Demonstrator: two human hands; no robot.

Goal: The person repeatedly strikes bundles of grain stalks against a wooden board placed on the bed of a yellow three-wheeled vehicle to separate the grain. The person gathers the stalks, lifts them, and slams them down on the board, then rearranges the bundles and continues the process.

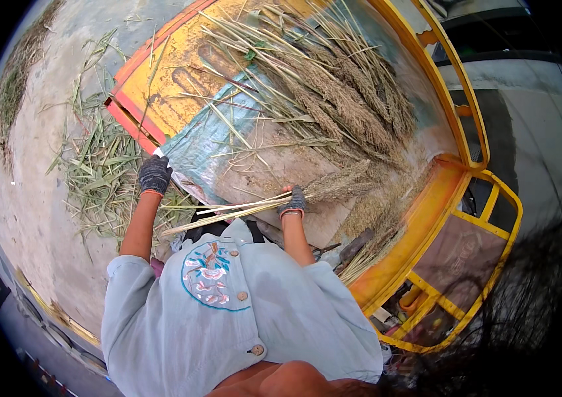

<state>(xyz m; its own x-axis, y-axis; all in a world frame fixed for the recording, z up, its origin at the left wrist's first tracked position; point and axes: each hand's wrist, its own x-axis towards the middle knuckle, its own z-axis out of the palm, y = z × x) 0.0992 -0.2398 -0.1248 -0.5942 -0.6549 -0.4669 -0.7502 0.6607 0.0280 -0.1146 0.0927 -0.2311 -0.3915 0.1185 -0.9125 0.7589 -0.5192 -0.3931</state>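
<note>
My right hand (pixel 292 201), in a grey glove with bare fingertips, is closed around a small bunch of stalks (pixel 238 210). Their pale cut ends point left across my front, and the brushy seed heads (pixel 342 184) spread to the right. At the near left corner of the yellow cart bed is my left hand (pixel 155 174), in a dark grey glove. It looks curled closed against the edge of a bluish plastic sheet (pixel 201 149); whatever its fingers hold is hidden. A large heap of seed-headed stalks (pixel 354 99) lies on the bed beyond my hands.
Stripped green leaves (pixel 105 175) litter the concrete ground left of the cart. The bed has a red-orange rim (pixel 132 122) and a yellow rail (pixel 453 73) on the right. More stalks (pixel 370 255) and loose seed lie along the right side, beside a yellow framed panel (pixel 466 255).
</note>
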